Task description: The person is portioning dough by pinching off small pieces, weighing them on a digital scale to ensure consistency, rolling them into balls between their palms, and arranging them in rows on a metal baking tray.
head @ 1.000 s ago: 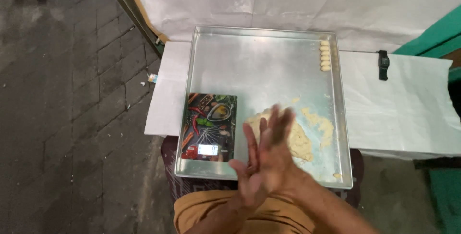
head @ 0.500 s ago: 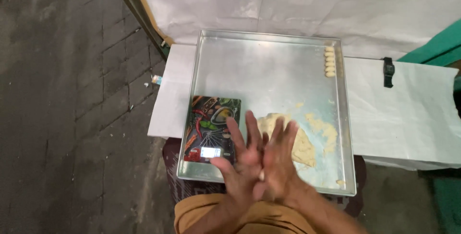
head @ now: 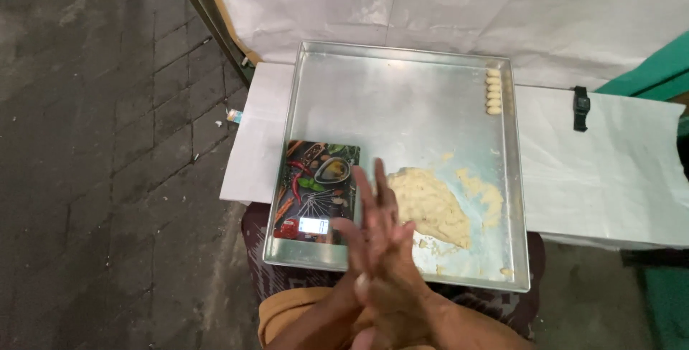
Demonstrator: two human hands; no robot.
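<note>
The left hand (head: 373, 231) and right hand (head: 391, 278) were pressed flat together, palm against palm, fingers stretched out and pointing away from the person; whether anything lay between the palms could not be told. They hovered over the near edge of a shallow metal tray (head: 402, 99). Just beyond the fingertips lay a mound of pale dough (head: 430, 206), with loose scraps beside it. To the left of the dough, a flat kitchen scale (head: 316, 190) with a colourful picture top sat in the tray's near left corner. A short column of small dough pieces (head: 494, 91) lined the far right corner. A black wristwatch (head: 581, 102) lay on the white paper (head: 603, 170) to the right of the tray.
</note>
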